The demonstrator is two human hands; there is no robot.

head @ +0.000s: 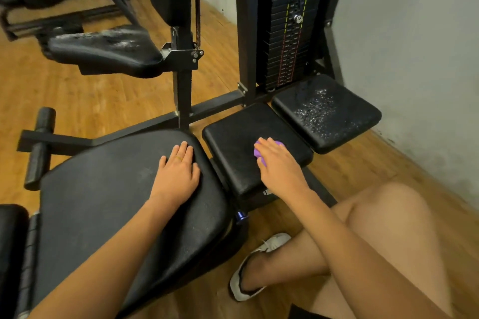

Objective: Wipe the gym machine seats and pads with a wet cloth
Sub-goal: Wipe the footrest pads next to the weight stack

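Bare knee [383,217] and a white shoe [255,269] sit lowest, in front of the middle pad [228,137] on the wooden floor [90,96]. Left of the middle pad, and just beside it, is a big pad [108,210], black and dull with faint pale scuffs. Beyond that, further left, a foam roller [41,147] stands on a black frame bar. Right of the middle pad and close against it lies a far pad [326,114], its top speckled with shiny flecks; whether these are water drops or wear cannot be told. Behind the middle pad rises a weight stack [287,31] between black uprights, and to the right of the far pad runs a grey wall [414,46]. Well behind and left of the middle pad, a raised seat [103,52] shows cracked, whitish patches. The middle pad itself is square, black and slightly glossy. On its right half lies the cloth [258,156], purple and bunched, mostly hidden under the right hand [278,163], whose fingers bend over it and press it to the pad. The left hand [178,171], with a ring [178,158] on one finger, rests flat with fingers spread on the big pad's end nearest the middle pad, holding nothing.
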